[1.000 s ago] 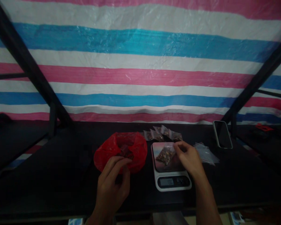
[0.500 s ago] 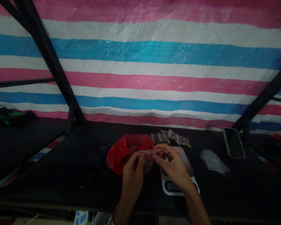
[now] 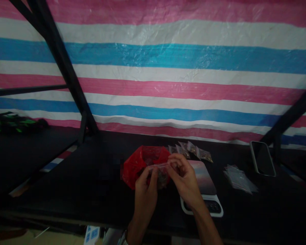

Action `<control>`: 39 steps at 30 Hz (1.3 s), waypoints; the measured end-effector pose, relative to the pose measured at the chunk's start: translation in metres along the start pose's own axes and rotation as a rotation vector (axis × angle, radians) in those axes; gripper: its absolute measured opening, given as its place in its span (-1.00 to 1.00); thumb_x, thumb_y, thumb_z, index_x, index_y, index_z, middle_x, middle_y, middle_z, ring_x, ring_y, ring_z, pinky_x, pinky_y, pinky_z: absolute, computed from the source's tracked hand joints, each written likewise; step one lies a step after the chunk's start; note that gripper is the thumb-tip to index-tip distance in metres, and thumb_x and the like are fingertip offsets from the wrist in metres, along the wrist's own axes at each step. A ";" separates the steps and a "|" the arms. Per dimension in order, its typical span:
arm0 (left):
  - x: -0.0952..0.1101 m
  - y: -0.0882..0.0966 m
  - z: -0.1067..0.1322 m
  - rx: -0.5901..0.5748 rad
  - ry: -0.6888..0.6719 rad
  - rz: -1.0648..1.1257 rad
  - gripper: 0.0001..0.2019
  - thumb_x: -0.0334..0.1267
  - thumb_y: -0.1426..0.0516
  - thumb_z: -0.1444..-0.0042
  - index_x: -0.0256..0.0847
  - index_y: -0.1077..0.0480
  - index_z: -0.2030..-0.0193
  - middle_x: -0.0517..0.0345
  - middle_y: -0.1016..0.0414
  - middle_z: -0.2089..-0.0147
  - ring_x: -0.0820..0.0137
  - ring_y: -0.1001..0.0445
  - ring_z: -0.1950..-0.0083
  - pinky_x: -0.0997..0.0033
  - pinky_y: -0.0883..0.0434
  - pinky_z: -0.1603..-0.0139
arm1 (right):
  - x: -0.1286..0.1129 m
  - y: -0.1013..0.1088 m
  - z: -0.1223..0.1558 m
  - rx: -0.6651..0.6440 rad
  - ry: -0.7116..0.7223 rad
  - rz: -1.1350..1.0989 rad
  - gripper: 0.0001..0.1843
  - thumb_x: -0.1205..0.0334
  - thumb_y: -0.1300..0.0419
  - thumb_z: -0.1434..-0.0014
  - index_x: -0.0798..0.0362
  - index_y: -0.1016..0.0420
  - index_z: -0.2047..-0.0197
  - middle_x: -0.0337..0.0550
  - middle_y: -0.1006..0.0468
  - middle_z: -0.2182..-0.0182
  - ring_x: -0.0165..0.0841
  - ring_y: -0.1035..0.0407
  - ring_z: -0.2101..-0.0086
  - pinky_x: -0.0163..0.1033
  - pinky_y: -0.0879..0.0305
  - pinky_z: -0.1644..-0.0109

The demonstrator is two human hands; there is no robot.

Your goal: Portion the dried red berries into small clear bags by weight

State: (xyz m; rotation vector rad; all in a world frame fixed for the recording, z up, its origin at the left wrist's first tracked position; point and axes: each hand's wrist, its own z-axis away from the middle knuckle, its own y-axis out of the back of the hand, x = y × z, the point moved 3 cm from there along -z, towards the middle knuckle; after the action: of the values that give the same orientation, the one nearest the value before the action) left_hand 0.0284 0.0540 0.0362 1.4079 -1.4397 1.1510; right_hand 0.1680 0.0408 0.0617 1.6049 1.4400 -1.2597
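Between my two hands is a small clear zip bag (image 3: 162, 177), its top edge level and some dark contents showing in its lower part. My left hand (image 3: 147, 187) pinches the left end of that edge. The right end is pinched by my right hand (image 3: 181, 175). Just behind the bag, a red plastic bag (image 3: 132, 166) lies with its mouth open; its contents are partly hidden by my hands. A kitchen scale (image 3: 202, 180) with a shiny plate and white body sits under and beside my right forearm.
Several filled zip bags (image 3: 204, 154) lie behind the scale. To the right are a stack of flat zip bags (image 3: 239, 179) and a phone (image 3: 262, 158) leaning near a black frame post (image 3: 276, 144). A striped sheet (image 3: 168, 92) hangs behind the black table (image 3: 104, 149).
My right hand has shifted slightly left along the zip bag's top edge, closer to my left hand. The whole table scene has slid a little to the right in view.
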 end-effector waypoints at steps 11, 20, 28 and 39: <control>-0.005 0.005 -0.005 -0.005 0.005 0.007 -0.63 0.09 -0.20 -0.27 -0.18 -0.63 0.24 0.05 -0.74 0.24 0.24 -0.70 0.21 0.35 -0.62 0.16 | 0.006 -0.010 0.002 0.028 -0.007 0.069 -0.71 0.06 -0.35 -0.29 -0.06 -0.46 0.00 -0.27 -0.53 0.34 -0.35 -0.36 0.36 -0.28 -0.32 0.28; -0.006 0.009 -0.009 0.026 -0.003 0.032 -0.66 0.06 -0.21 -0.25 -0.19 -0.63 0.24 0.05 -0.73 0.23 0.26 -0.69 0.20 0.37 -0.61 0.15 | 0.006 -0.013 -0.001 0.025 0.017 0.040 -0.63 0.14 -0.40 -0.23 -0.06 -0.47 -0.07 -0.28 -0.61 0.33 -0.38 -0.36 0.38 -0.28 -0.32 0.25; -0.010 0.010 -0.010 0.058 0.013 0.018 -0.62 0.11 -0.22 -0.23 -0.19 -0.62 0.23 0.04 -0.72 0.23 0.27 -0.66 0.24 0.34 -0.61 0.16 | 0.008 -0.014 0.000 0.002 -0.016 0.122 -0.64 0.18 -0.36 -0.22 -0.06 -0.51 -0.08 -0.28 -0.59 0.33 -0.35 -0.32 0.38 -0.25 -0.29 0.27; -0.007 0.007 -0.009 -0.016 0.004 0.016 -0.65 0.07 -0.20 -0.24 -0.17 -0.62 0.25 0.03 -0.74 0.20 0.25 -0.69 0.18 0.32 -0.63 0.09 | 0.001 -0.018 0.002 0.071 0.065 0.146 -0.69 0.25 -0.32 -0.19 -0.07 -0.44 0.00 -0.33 -0.53 0.38 -0.35 -0.28 0.40 -0.24 -0.28 0.24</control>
State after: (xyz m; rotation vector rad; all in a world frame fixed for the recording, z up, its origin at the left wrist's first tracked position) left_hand 0.0212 0.0644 0.0316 1.3846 -1.4565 1.1497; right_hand 0.1502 0.0427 0.0627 1.7794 1.3031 -1.1969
